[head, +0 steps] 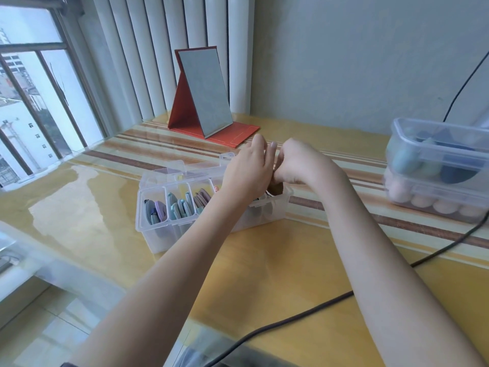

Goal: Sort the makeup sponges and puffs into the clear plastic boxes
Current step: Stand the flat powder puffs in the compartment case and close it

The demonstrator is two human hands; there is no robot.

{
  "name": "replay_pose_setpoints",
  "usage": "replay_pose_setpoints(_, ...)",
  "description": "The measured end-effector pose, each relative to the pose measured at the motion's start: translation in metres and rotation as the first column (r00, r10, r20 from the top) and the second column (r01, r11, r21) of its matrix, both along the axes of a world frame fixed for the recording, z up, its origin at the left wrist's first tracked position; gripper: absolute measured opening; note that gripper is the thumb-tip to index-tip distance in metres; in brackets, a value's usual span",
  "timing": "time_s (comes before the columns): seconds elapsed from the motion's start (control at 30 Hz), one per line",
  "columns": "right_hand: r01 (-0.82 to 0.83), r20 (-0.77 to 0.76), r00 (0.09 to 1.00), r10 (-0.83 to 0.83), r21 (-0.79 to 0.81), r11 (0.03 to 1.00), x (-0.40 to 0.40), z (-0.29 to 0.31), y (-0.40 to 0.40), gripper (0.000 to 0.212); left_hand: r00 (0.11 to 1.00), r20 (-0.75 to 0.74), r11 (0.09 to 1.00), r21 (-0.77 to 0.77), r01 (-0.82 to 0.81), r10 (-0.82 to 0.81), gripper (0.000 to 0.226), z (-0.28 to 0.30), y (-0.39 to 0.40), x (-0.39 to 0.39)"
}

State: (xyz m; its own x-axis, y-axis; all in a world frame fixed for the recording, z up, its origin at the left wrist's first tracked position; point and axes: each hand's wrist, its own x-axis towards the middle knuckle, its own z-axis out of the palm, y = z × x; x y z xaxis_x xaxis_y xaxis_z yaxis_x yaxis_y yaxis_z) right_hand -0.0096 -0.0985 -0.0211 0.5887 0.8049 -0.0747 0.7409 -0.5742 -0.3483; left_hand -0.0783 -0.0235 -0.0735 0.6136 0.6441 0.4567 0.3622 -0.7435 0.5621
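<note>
The yellow surface (92, 207) carried everything, a shiny sheet over a striped cloth. At its back stood a red folding mirror (203, 96), and at the right edge two stacked boxes (436, 170), both clear and closed, held egg-shaped sponges, bluish ones above and pinkish ones below. A dark cable (304, 311) trailed across the near side. In the middle sat the divided box (169, 223), its lid thrown back, with flat puffs (180, 206) standing on edge in its left compartments. Both hands worked over its right end. The left hand (251, 168) reached across with fingers fairly straight, seemingly steadying or parting things, though what it touched was hidden. The right hand (296, 165) was curled downward, apparently pinching a brown puff (276, 189) whose edge showed just beneath it, at the rim of a right-hand compartment; the grip itself could not be seen clearly. The step looked like seating this puff among those already filed. To do it well, the person would probably keep the puff upright and slide it in on edge beside its neighbours, use the left hand to hold those aside, and let go only once it stood without springing out.
</note>
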Motion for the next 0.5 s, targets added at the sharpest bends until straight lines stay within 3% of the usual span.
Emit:
replay_pose_setpoints(0.17, -0.02, 0.187, 0.982, 0.027, -0.04, 0.999, -0.008, -0.007, 0.005, 0.018, 1.0, 0.001, 0.999, -0.005, -0.031, 0.031, 0.029, 0.003, 0.0, -0.001)
replay_pose_setpoints(0.4, -0.079, 0.09, 0.992, 0.084, -0.053, 0.995, -0.001, -0.002, 0.004, 0.01, 0.99, 0.103, 0.995, 0.007, -0.101, 0.099, 0.03, 0.004, 0.001, -0.001)
replay_pose_setpoints(0.5, -0.065, 0.125, 0.989, 0.08, -0.119, 0.991, -0.003, -0.014, 0.009, 0.024, 0.988, 0.123, 0.996, 0.008, -0.092, 0.09, 0.032, 0.003, 0.002, -0.002)
